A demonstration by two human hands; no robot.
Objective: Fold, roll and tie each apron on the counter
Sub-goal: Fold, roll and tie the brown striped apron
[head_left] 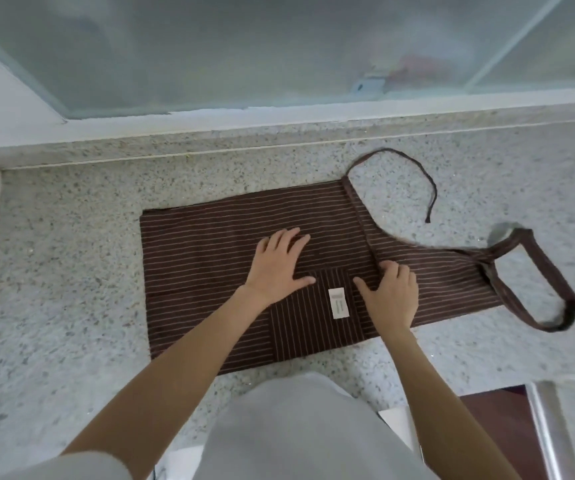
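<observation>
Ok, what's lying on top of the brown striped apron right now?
Both hands, left and right, press flat on the apron, beside a white label. The cloth under them is hidden.

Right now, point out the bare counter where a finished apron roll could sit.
Bare counter lies left of the apron, up to the raised ledge. A narrower strip runs behind the apron. To the right it is crowded: the waist tie and neck loop sprawl there. Both hands rest on the apron's middle.

Brown striped apron (209, 244), folded flat
</observation>
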